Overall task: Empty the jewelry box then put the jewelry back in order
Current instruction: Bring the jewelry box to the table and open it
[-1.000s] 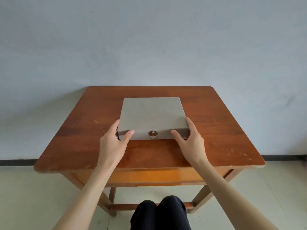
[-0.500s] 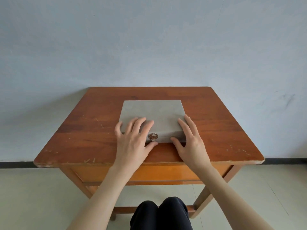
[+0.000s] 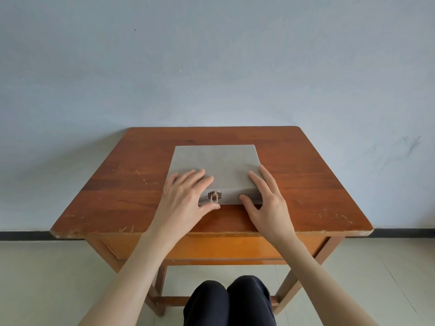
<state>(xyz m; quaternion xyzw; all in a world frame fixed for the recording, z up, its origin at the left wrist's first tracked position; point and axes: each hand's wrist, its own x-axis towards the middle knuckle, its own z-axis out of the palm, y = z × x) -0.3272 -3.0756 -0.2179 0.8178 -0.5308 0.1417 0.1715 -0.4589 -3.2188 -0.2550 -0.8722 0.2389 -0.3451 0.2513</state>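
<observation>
grey jewelry box [image 3: 215, 165] lies flat on wooden table [image 3: 117, 184], lid down, roughly mid-table and toward the near half. left hand [image 3: 181, 201] rests on the box's near left corner, fingers [image 3: 188, 176] straight and slightly spread, flat on the lid, pointing away from the person. left thumb [image 3: 209, 209] reaches along the front wall, tip just under the clasp [image 3: 214, 196], touching or almost touching its hanging loop; can't tell which. clasp is brass coloured, centred on the front face, sitting just right of the left index fingertip and left of the right thumb. right hand [image 3: 268, 205] is at the box's near right corner, index finger lying on the lid, the other fingers straight and running along the right edge, hanging partly over the table. right thumb [image 3: 247, 201] presses on the front wall right of the clasp. neither hand curls round anything. both hands' fingers relaxed and apart. beyond the fingertips the far part of the lid is bare. person's knees [image 3: 229, 300] in dark trousers show below the table edge. pale blue wall [image 3: 211, 67] behind, light floor [image 3: 47, 278] under.
</observation>
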